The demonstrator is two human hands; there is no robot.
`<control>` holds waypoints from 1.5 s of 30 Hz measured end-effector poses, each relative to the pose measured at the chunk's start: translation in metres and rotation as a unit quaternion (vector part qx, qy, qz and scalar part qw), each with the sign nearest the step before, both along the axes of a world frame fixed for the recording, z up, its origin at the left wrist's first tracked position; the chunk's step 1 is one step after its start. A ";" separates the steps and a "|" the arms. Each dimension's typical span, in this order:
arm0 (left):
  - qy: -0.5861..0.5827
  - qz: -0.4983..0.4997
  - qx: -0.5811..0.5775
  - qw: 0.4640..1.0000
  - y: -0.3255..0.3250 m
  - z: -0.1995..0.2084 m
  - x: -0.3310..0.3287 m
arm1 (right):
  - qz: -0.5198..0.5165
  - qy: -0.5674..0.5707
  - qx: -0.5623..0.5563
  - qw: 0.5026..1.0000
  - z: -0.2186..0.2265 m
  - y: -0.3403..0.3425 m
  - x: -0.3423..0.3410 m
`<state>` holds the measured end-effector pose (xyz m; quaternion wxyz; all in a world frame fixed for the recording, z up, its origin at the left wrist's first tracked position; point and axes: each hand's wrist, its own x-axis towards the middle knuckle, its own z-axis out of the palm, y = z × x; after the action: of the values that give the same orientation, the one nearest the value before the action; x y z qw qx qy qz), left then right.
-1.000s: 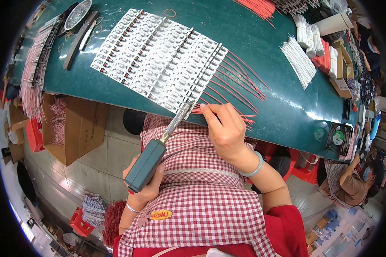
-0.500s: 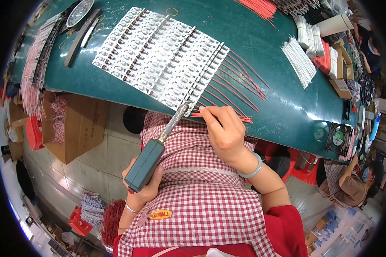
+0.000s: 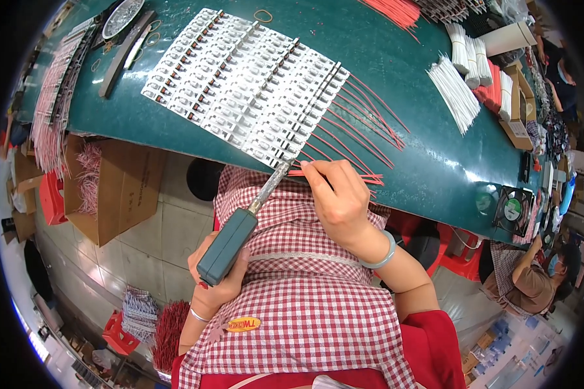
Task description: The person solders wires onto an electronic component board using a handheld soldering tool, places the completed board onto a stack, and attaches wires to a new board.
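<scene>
My left hand [image 3: 222, 285] is wrapped round the dark green handle of a soldering iron [image 3: 228, 245]. Its metal barrel slants up to the near right corner of a white panel of small circuit boards [image 3: 240, 97], at the table's front edge. My right hand [image 3: 345, 206] pinches red wires [image 3: 371, 177] beside the iron's tip, thumb and forefinger together. More red wires [image 3: 363, 123] run out from the panel's right edge across the table. The exact point where tip, wire and board meet is too small to make out.
The green table [image 3: 435, 175] holds bundles of white wires [image 3: 454, 94] at the right and red wires [image 3: 392, 14] at the back. A dish [image 3: 122, 19] stands far left. Below sits a cardboard box [image 3: 126, 188]. Another person [image 3: 532, 279] works at the right.
The soldering iron in my left hand has shifted slightly to the right, its tip closer to my right fingers. The panel has moved a little to the right. My right hand stays nearly still.
</scene>
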<state>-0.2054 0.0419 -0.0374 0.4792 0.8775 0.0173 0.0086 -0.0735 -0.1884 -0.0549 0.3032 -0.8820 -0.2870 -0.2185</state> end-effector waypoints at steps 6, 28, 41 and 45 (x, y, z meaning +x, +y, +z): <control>-0.006 0.020 -0.011 1.000 0.003 -0.002 -0.007 | -0.004 0.001 -0.007 1.000 0.000 0.001 0.000; 0.012 0.023 -0.018 0.999 0.005 -0.003 -0.015 | 0.011 -0.014 0.003 1.000 -0.003 0.004 -0.008; -0.175 0.318 -0.241 0.900 0.039 0.024 -0.016 | 0.009 -0.016 -0.020 1.000 -0.002 0.006 -0.009; -0.329 0.224 0.066 0.915 0.100 0.105 0.001 | -0.001 -0.012 -0.013 1.000 0.003 0.003 -0.007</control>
<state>-0.2040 0.1416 0.0674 0.3848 0.8278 0.0540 0.4046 -0.0801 -0.1850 -0.0518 0.2883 -0.8833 -0.2926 -0.2259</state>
